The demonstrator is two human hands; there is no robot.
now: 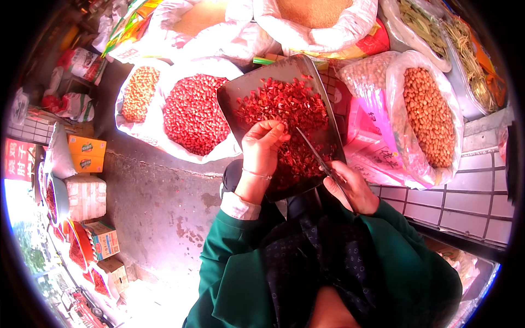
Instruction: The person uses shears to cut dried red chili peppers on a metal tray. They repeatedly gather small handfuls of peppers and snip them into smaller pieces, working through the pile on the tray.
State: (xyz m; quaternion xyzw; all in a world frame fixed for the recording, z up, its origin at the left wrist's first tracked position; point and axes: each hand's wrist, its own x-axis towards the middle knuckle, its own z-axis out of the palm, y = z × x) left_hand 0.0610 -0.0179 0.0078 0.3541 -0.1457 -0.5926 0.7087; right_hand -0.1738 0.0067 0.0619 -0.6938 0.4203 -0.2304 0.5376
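A dark metal tray (262, 84) lies tilted before me, over my lap, holding many small pieces of dried red chilli (287, 100). Above its middle, my left hand (262, 145) pinches thumb and fingertips together. Whatever is between those fingertips is too small to make out. My right hand (354, 186), at the tray's lower right corner, grips dark metal scissors (313, 149). Their long blade points up and left, ending just beside the left fingertips. The scissors' handles are partly hidden by the right hand.
Left of the tray stand open sacks of red beans (197, 115) and yellow beans (140, 93). A sack of peanuts (428, 117) is close on the right, and a grain sack (313, 12) stands behind. Cartons (86, 153) and a foam box (86, 197) line the far left.
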